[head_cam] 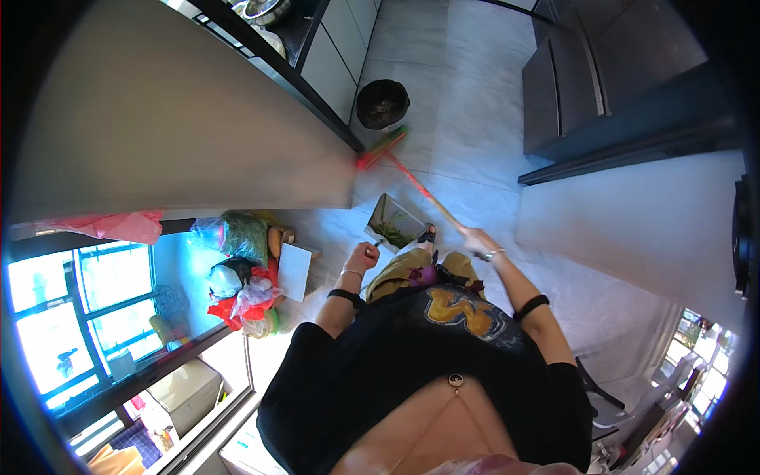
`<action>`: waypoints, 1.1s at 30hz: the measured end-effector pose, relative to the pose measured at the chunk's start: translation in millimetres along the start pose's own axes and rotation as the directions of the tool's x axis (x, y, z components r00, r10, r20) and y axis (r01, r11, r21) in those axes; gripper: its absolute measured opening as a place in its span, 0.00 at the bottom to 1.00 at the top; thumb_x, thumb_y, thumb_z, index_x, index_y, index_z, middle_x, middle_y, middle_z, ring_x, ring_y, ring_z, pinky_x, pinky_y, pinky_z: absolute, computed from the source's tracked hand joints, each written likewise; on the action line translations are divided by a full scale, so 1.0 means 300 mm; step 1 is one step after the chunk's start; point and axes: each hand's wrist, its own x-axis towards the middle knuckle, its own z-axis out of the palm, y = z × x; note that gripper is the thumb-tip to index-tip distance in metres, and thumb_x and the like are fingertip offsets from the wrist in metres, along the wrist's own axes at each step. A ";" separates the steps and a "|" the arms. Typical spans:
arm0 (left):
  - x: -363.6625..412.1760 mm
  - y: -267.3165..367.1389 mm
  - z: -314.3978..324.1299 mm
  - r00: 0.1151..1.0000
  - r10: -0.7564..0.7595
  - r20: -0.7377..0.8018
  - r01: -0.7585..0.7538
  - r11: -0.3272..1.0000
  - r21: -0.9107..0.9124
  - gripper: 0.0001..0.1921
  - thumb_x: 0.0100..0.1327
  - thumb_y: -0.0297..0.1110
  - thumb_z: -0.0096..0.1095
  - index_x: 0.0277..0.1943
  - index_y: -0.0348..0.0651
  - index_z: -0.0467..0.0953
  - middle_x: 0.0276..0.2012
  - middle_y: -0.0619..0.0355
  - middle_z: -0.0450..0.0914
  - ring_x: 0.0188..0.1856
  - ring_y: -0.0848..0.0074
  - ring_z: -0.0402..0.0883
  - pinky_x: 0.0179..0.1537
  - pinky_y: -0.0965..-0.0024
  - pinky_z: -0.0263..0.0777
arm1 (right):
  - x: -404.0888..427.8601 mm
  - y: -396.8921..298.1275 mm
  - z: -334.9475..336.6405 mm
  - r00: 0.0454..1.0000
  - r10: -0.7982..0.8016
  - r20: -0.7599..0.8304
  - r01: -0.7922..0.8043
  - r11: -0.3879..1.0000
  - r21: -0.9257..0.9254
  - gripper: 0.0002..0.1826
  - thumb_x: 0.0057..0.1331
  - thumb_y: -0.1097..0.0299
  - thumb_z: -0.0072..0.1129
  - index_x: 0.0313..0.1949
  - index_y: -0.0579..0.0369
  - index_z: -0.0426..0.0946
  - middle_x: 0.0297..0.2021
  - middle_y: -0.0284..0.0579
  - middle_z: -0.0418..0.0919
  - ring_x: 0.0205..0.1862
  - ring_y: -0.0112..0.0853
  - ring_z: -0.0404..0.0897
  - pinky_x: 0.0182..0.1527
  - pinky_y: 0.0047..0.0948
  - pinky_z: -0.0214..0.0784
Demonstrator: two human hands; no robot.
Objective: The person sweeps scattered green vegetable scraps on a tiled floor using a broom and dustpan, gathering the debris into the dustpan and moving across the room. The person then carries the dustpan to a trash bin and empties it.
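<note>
My right hand is closed around the handle of a broom. The broom's red and green head lies on the grey tiled floor by the end of the wall, just below a round bin with a black liner. My left hand is curled around a thin dark handle, which seems to belong to the dustpan on the floor beside it. Green plant scraps lie inside the dustpan, close to my foot.
Bags of goods and a white board or box stand at the left. A wall juts in at the upper left, with cabinets behind it. Dark drawers and a pale wall border the floor at the right.
</note>
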 end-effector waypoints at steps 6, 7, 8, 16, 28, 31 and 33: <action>0.000 -0.010 0.032 0.999 -0.028 0.039 0.036 0.979 -0.202 0.12 0.49 0.16 0.46 0.20 0.44 0.55 0.14 0.63 0.56 0.14 0.80 0.52 0.13 0.80 0.46 | -0.255 0.332 -0.177 0.990 0.139 -0.019 -0.138 0.990 0.035 0.38 0.51 0.77 0.43 0.62 0.27 0.57 0.16 0.48 0.72 0.11 0.33 0.70 0.14 0.31 0.65; 0.012 -0.017 0.054 0.998 -0.028 0.048 0.036 0.982 -0.186 0.12 0.49 0.16 0.46 0.20 0.43 0.55 0.14 0.63 0.56 0.14 0.81 0.52 0.13 0.80 0.46 | -0.299 0.366 -0.207 0.989 0.146 -0.039 -0.145 0.989 0.024 0.38 0.51 0.77 0.43 0.61 0.28 0.58 0.16 0.48 0.72 0.11 0.34 0.70 0.14 0.31 0.65; 0.025 -0.028 0.071 0.999 -0.023 0.043 0.031 0.983 -0.181 0.12 0.49 0.16 0.46 0.20 0.43 0.55 0.14 0.63 0.56 0.14 0.81 0.52 0.13 0.80 0.46 | -0.351 0.407 -0.224 0.984 0.168 -0.058 -0.166 0.985 0.036 0.37 0.51 0.77 0.43 0.61 0.29 0.58 0.16 0.48 0.71 0.12 0.34 0.70 0.14 0.31 0.65; 0.216 -0.050 0.354 0.998 0.054 0.018 -0.051 0.990 -0.132 0.09 0.47 0.15 0.43 0.20 0.41 0.56 0.14 0.63 0.56 0.13 0.82 0.53 0.12 0.82 0.48 | -0.477 0.513 -0.521 0.956 0.288 0.055 -0.269 0.786 0.556 0.37 0.56 0.73 0.49 0.65 0.36 0.50 0.17 0.35 0.65 0.13 0.21 0.64 0.11 0.23 0.60; 0.408 -0.161 0.726 0.994 0.104 -0.016 -0.105 0.994 -0.041 0.10 0.59 0.21 0.45 0.25 0.43 0.56 0.14 0.64 0.56 0.14 0.83 0.55 0.13 0.82 0.46 | -0.035 0.615 -0.813 0.959 0.285 -0.001 -0.218 0.737 0.640 0.41 0.58 0.72 0.51 0.67 0.36 0.40 0.17 0.34 0.63 0.12 0.20 0.62 0.10 0.22 0.59; 0.462 -0.180 0.802 0.994 0.105 -0.027 -0.104 0.994 0.042 0.11 0.59 0.21 0.45 0.24 0.43 0.56 0.14 0.64 0.56 0.14 0.82 0.54 0.12 0.82 0.45 | -0.050 0.650 -0.695 0.956 0.281 0.088 -0.267 0.706 0.656 0.43 0.58 0.72 0.51 0.67 0.36 0.37 0.17 0.37 0.65 0.12 0.24 0.65 0.10 0.26 0.60; 0.501 -0.212 0.874 0.983 0.140 -0.119 -0.144 0.989 -0.030 0.10 0.59 0.21 0.44 0.23 0.43 0.56 0.14 0.64 0.57 0.13 0.82 0.54 0.11 0.81 0.47 | -0.130 0.669 -0.583 0.951 0.245 0.188 -0.308 0.719 0.623 0.45 0.57 0.73 0.50 0.67 0.34 0.34 0.20 0.41 0.69 0.12 0.25 0.66 0.12 0.25 0.60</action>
